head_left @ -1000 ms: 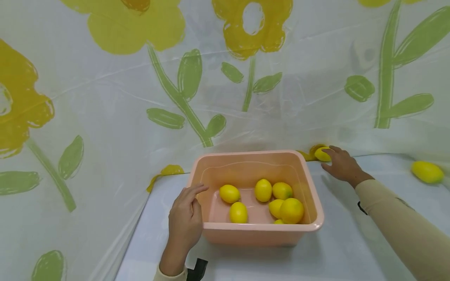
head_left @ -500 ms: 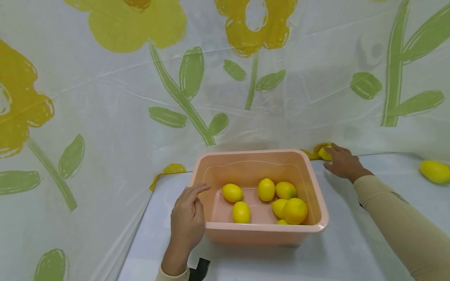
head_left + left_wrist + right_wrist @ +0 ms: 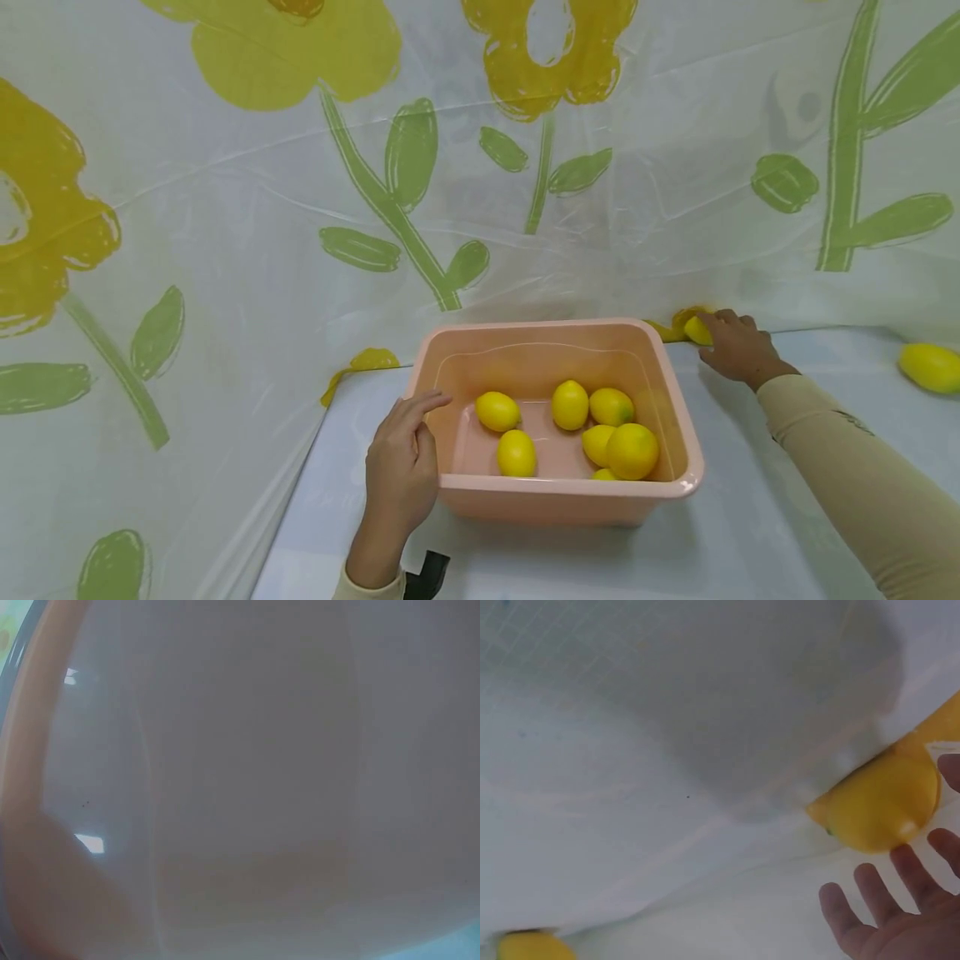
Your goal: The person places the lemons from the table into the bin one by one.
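Our right hand (image 3: 738, 350) reaches to the far edge of the white tabletop (image 3: 735, 533), where a small, smooth yellow lemon (image 3: 697, 330) lies against the flower-printed plastic sheet (image 3: 300, 225) just beyond the far right corner of the pink rectangular plastic tub (image 3: 678, 487). In the right wrist view our fingers (image 3: 874, 892) are spread and only lightly bent beside the lemon (image 3: 881, 802), so we judge that we touch it at most and have not closed round it. It looks light, firm and glossy, likely to roll or slip, so we would cup it across its middle between thumb and fingers instead of pinching at a pointed end. Our left hand (image 3: 399, 475) rests against the tub's near left wall with relaxed fingers, steadying it and gripping nothing; the left wrist view shows only pink wall (image 3: 225, 780). Inside the tub lie about six more yellow lemons (image 3: 570, 404), mostly gathered toward the right. Another yellow lemon (image 3: 930, 367) sits well apart at the far right.
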Available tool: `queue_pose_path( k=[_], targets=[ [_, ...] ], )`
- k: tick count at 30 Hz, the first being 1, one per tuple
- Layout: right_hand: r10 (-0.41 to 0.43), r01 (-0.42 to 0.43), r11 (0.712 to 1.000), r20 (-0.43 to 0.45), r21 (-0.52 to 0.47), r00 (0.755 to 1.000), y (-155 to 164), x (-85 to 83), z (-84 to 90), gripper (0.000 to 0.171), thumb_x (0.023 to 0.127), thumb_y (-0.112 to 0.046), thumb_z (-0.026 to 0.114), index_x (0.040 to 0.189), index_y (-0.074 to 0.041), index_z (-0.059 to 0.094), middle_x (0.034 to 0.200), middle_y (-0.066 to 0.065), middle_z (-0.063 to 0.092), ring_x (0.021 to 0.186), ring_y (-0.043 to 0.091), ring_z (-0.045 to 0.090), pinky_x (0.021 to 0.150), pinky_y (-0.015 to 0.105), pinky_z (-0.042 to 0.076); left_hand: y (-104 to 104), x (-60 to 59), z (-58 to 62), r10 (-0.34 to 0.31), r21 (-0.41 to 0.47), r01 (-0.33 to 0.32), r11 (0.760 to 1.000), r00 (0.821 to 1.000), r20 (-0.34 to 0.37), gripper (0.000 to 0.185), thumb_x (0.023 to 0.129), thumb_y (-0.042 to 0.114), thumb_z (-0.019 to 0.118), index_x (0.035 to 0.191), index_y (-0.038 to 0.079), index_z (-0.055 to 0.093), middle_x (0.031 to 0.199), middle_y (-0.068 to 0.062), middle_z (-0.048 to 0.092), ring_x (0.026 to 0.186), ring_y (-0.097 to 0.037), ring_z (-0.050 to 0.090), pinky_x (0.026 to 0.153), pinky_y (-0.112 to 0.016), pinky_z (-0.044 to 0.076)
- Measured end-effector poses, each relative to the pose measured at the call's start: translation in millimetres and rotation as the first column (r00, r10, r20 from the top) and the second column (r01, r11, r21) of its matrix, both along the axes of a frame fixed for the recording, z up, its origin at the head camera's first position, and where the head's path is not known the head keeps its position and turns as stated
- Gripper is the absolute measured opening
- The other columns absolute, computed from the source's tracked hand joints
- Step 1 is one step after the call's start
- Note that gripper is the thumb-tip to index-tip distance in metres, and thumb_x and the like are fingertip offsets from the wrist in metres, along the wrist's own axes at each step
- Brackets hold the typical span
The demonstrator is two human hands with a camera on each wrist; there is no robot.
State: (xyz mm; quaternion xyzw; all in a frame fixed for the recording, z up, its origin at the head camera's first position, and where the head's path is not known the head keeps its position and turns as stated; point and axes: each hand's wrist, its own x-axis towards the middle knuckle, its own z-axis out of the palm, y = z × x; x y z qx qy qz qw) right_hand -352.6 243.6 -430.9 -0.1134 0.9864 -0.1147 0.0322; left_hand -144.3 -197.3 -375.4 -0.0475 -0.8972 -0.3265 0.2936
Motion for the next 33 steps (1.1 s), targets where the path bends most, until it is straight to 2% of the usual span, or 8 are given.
queue_pose_path(
  k=[6, 11, 14, 18, 20, 29, 33],
  targets=[
    [0.012, -0.011, 0.999, -0.037, 0.049, 0.999, -0.3, 1.9, 1.6, 0.059, 0.092, -0.016, 0.058, 0.142, 0.009, 0.041, 0.128, 0.042, 0.038, 0.117, 0.063, 0.038, 0.085, 0.076, 0.042, -0.4, 0.2, 0.1, 0.0, 0.005, 0.0, 1.0, 1.0, 0.006, 0.038, 0.093, -0.003, 0.046, 0.114, 0.013, 0.073, 0.123, -0.001, 0.071, 0.12, -0.023, 0.064, 0.117, -0.045, 0.037],
    [0.018, -0.016, 0.999, -0.064, 0.028, 0.998, 1.3, -0.3, -0.7, 0.054, 0.089, -0.013, 0.062, 0.136, 0.009, 0.046, 0.14, 0.043, 0.031, 0.123, 0.065, 0.034, 0.088, 0.078, 0.041, 0.1, 0.8, 0.9, -0.001, 0.002, 0.001, 1.0, 1.0, 0.006, 0.038, 0.093, -0.003, 0.047, 0.114, 0.013, 0.073, 0.123, -0.001, 0.071, 0.12, -0.023, 0.064, 0.117, -0.046, 0.037],
    [0.017, -0.016, 1.0, -0.057, 0.019, 0.998, 3.7, -2.6, -3.9, 0.052, 0.089, -0.012, 0.062, 0.133, 0.009, 0.046, 0.143, 0.041, 0.035, 0.125, 0.062, 0.038, 0.09, 0.077, 0.042, 0.5, 1.1, 1.7, -0.001, 0.001, 0.001, 1.0, 1.0, 0.007, 0.038, 0.093, -0.003, 0.047, 0.114, 0.013, 0.073, 0.123, -0.001, 0.071, 0.119, -0.023, 0.064, 0.117, -0.045, 0.037],
    [0.0, 0.0, 1.0, -0.018, 0.01, 1.0, 5.5, -1.7, -5.6, 0.051, 0.091, -0.012, 0.063, 0.133, 0.009, 0.042, 0.136, 0.04, 0.044, 0.113, 0.058, 0.049, 0.088, 0.074, 0.044, 0.6, 1.4, 2.3, 0.002, -0.003, -0.002, 1.0, 1.0, 0.008, 0.038, 0.093, -0.003, 0.047, 0.114, 0.013, 0.073, 0.122, -0.001, 0.071, 0.119, -0.023, 0.065, 0.117, -0.044, 0.037],
    [-0.014, 0.014, 1.0, -0.011, 0.012, 1.0, 5.5, 0.2, -4.5, 0.051, 0.091, -0.012, 0.063, 0.133, 0.008, 0.042, 0.133, 0.04, 0.044, 0.107, 0.058, 0.051, 0.086, 0.074, 0.045, 0.6, 1.6, 2.3, 0.003, -0.004, -0.003, 1.0, 1.0, 0.012, 0.037, 0.093, -0.003, 0.047, 0.114, 0.013, 0.073, 0.122, 0.0, 0.071, 0.119, -0.023, 0.065, 0.117, -0.044, 0.037],
    [-0.03, 0.034, 0.997, -0.066, 0.068, 0.997, 6.3, 9.2, 0.8, 0.05, 0.089, -0.009, 0.062, 0.133, 0.011, 0.048, 0.116, 0.041, 0.047, 0.101, 0.057, 0.05, 0.077, 0.069, 0.049, -0.2, 1.7, 1.9, 0.006, -0.006, -0.005, 1.0, 1.0, 0.019, 0.037, 0.093, -0.003, 0.048, 0.115, 0.014, 0.073, 0.121, 0.0, 0.071, 0.118, -0.023, 0.065, 0.117, -0.045, 0.037],
    [-0.023, 0.024, 0.999, -0.065, 0.021, 0.998, 8.7, 11.3, -0.9, 0.048, 0.089, -0.008, 0.06, 0.132, 0.011, 0.048, 0.121, 0.042, 0.042, 0.106, 0.06, 0.047, 0.078, 0.071, 0.048, -0.1, 2.1, 2.2, 0.004, -0.003, -0.004, 1.0, 1.0, 0.021, 0.038, 0.093, -0.003, 0.047, 0.115, 0.014, 0.073, 0.121, 0.001, 0.071, 0.118, -0.022, 0.065, 0.117, -0.044, 0.037]
  ],
)
